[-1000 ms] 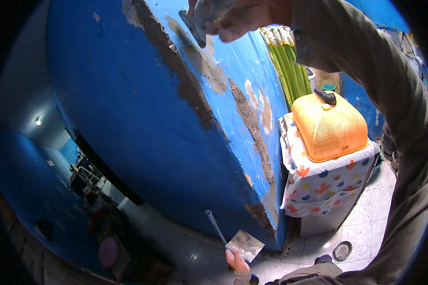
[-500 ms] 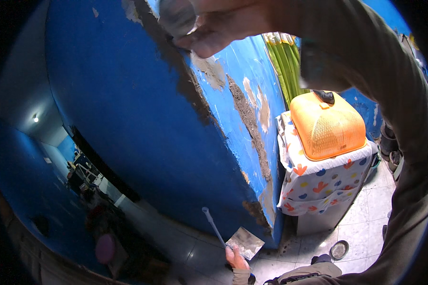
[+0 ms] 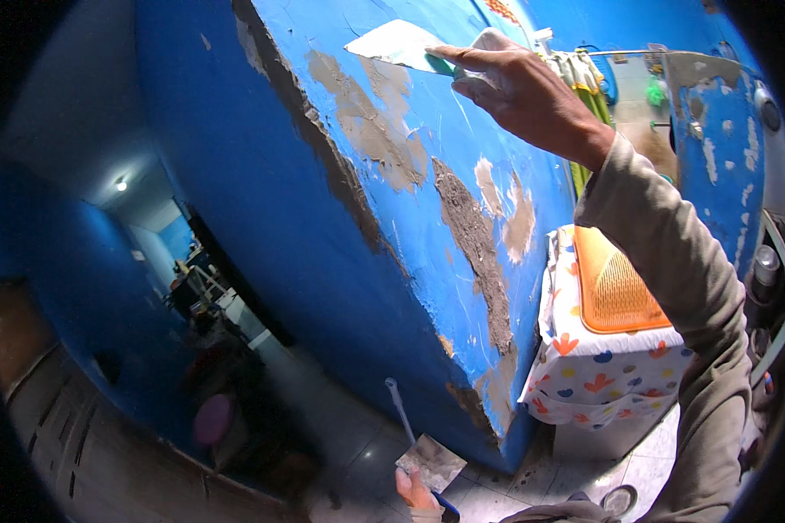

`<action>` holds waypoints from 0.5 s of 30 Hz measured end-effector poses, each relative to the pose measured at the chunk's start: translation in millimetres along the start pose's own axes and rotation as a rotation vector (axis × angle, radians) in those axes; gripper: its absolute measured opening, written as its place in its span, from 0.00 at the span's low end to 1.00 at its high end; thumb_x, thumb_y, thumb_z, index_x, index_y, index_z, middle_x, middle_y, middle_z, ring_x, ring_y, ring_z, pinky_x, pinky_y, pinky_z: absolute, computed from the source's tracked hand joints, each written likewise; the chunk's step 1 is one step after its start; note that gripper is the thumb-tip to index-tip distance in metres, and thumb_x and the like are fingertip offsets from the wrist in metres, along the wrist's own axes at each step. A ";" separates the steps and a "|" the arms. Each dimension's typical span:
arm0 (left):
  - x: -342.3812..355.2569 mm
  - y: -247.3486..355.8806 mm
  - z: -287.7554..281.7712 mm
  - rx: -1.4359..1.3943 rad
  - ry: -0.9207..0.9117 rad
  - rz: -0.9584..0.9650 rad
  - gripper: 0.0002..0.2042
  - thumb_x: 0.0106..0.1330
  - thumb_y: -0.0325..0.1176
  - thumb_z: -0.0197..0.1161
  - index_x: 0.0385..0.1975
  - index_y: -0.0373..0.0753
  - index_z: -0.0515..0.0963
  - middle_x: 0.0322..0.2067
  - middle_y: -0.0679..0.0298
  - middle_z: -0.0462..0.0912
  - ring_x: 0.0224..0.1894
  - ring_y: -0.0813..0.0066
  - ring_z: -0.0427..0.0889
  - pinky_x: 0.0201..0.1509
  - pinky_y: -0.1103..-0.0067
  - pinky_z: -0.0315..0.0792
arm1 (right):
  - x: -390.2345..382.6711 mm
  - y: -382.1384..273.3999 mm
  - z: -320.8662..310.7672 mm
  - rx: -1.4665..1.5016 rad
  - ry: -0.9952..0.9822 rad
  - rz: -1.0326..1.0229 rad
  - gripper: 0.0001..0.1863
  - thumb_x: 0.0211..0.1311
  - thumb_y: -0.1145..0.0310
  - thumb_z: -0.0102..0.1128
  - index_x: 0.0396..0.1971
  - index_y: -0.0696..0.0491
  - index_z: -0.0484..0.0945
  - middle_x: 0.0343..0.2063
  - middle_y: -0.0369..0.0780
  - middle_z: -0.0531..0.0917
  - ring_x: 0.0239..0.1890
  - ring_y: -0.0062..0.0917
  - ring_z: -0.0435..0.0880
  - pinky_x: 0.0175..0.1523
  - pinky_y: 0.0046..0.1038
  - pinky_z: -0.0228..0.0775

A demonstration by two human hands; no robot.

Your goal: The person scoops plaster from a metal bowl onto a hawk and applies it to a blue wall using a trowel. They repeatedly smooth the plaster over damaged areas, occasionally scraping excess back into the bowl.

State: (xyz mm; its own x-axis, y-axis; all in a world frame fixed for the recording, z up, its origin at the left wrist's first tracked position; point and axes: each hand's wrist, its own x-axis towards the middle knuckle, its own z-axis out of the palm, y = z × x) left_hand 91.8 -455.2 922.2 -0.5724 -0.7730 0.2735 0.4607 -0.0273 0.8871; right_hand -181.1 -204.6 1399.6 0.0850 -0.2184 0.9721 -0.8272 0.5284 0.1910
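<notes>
My right hand point(image 3: 523, 96), raised at the upper middle, grips a putty knife with a pale flat blade point(image 3: 392, 44) and a green handle. The blade is over the upper part of the blue wall point(image 3: 532, 139); whether it touches is unclear. Patches of bare plaster point(image 3: 366, 122) and a rough broken strip point(image 3: 471, 244) show on that wall, along with a damaged corner edge point(image 3: 331, 166). Low at the bottom, my left hand point(image 3: 414, 488) holds a square metal plate point(image 3: 432, 462) smeared with grey material, and a long pale handle point(image 3: 397, 401) sticks up behind it.
Beside the wall stands an appliance under a patterned cover point(image 3: 602, 383), carrying an orange mesh cover point(image 3: 619, 288). A green curtain point(image 3: 589, 105) hangs behind. A dim passage with clutter point(image 3: 214, 288) and a pink stool point(image 3: 209, 418) lie left. A round dish point(image 3: 619, 501) is on the floor.
My right hand has moved right from the top of the corner edge, and its blade now shows clearly. The view has shifted, revealing more of the upper wall and the doorway area behind.
</notes>
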 end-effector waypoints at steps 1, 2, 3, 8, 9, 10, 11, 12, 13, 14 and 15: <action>-4.5 -0.3 -1.5 0.057 0.016 0.025 0.15 0.67 0.35 0.55 0.46 0.31 0.69 0.42 0.58 0.75 0.43 0.70 0.75 0.51 0.74 0.69 | 1.8 6.8 6.3 0.008 0.008 -0.039 0.23 0.62 0.69 0.61 0.58 0.41 0.75 0.36 0.43 0.76 0.32 0.31 0.76 0.36 0.32 0.70; -9.4 -2.6 1.8 0.082 0.050 0.020 0.16 0.67 0.35 0.55 0.47 0.31 0.68 0.42 0.58 0.75 0.41 0.71 0.75 0.48 0.75 0.69 | 5.5 15.3 12.9 0.018 0.017 -0.075 0.23 0.62 0.70 0.61 0.58 0.39 0.75 0.37 0.43 0.76 0.33 0.32 0.77 0.37 0.33 0.70; -16.5 -3.6 5.1 0.108 0.084 0.014 0.16 0.67 0.35 0.55 0.49 0.31 0.68 0.42 0.59 0.76 0.40 0.72 0.75 0.46 0.76 0.70 | 9.8 24.3 19.0 0.029 0.028 -0.111 0.24 0.61 0.70 0.61 0.58 0.37 0.74 0.38 0.43 0.76 0.34 0.33 0.77 0.38 0.33 0.71; -42.7 2.8 23.3 0.136 0.169 -0.071 0.19 0.68 0.35 0.56 0.55 0.32 0.67 0.41 0.61 0.77 0.34 0.77 0.76 0.35 0.81 0.73 | 29.0 73.7 42.2 0.106 0.072 -0.264 0.26 0.61 0.72 0.58 0.57 0.30 0.74 0.44 0.45 0.78 0.39 0.35 0.80 0.44 0.34 0.75; -47.4 -8.2 4.6 0.069 0.137 -0.120 0.19 0.68 0.35 0.57 0.55 0.33 0.67 0.41 0.61 0.78 0.34 0.76 0.77 0.35 0.80 0.74 | 29.5 82.4 45.0 0.103 0.074 -0.268 0.26 0.61 0.72 0.58 0.57 0.30 0.75 0.45 0.45 0.78 0.39 0.36 0.80 0.44 0.34 0.76; -52.2 -20.8 -11.8 -0.004 0.104 -0.171 0.19 0.67 0.34 0.57 0.55 0.34 0.68 0.40 0.61 0.78 0.34 0.75 0.78 0.34 0.80 0.74 | 29.9 86.5 50.1 0.098 0.071 -0.277 0.25 0.61 0.72 0.58 0.57 0.30 0.75 0.46 0.45 0.78 0.39 0.36 0.81 0.43 0.34 0.77; -56.3 -26.4 -15.9 -0.076 0.069 -0.114 0.17 0.68 0.34 0.57 0.54 0.38 0.68 0.39 0.61 0.78 0.33 0.72 0.80 0.30 0.79 0.75 | 30.0 87.2 53.9 0.091 0.062 -0.253 0.27 0.61 0.73 0.57 0.58 0.29 0.74 0.47 0.45 0.78 0.41 0.37 0.81 0.46 0.33 0.77; -61.2 -30.6 -19.9 -0.063 0.117 -0.107 0.17 0.68 0.34 0.57 0.54 0.38 0.68 0.39 0.61 0.78 0.33 0.72 0.80 0.30 0.79 0.75 | 34.9 90.3 55.3 0.070 0.147 -0.381 0.23 0.62 0.71 0.58 0.56 0.33 0.75 0.45 0.45 0.79 0.39 0.35 0.81 0.43 0.31 0.78; -61.0 -27.8 -12.4 -0.043 0.166 -0.110 0.17 0.68 0.34 0.56 0.54 0.38 0.68 0.39 0.61 0.78 0.33 0.73 0.80 0.30 0.79 0.75 | 42.5 95.6 52.9 0.041 0.230 -0.511 0.20 0.63 0.69 0.58 0.55 0.38 0.77 0.43 0.44 0.80 0.37 0.33 0.82 0.41 0.29 0.78; -58.8 -24.9 -3.0 -0.022 0.217 -0.116 0.17 0.68 0.34 0.56 0.54 0.38 0.68 0.39 0.61 0.78 0.33 0.73 0.80 0.30 0.79 0.75 | 50.1 100.8 49.9 0.002 0.319 -0.639 0.17 0.64 0.67 0.58 0.53 0.42 0.78 0.41 0.44 0.80 0.34 0.31 0.82 0.38 0.28 0.79; -58.6 -23.7 3.3 -0.009 0.248 -0.121 0.17 0.68 0.34 0.56 0.54 0.38 0.68 0.39 0.61 0.78 0.33 0.73 0.79 0.29 0.79 0.75 | 53.5 103.7 48.9 0.005 0.335 -0.666 0.17 0.64 0.67 0.58 0.53 0.42 0.78 0.40 0.44 0.80 0.34 0.31 0.82 0.38 0.28 0.79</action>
State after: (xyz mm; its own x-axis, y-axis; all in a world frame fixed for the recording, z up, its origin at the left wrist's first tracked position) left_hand 112.1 -407.1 886.4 -0.4407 -0.8953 0.0653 0.4056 -0.1337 0.9042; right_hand -289.5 -201.6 1464.8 0.7333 -0.2287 0.6402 -0.5440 0.3674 0.7544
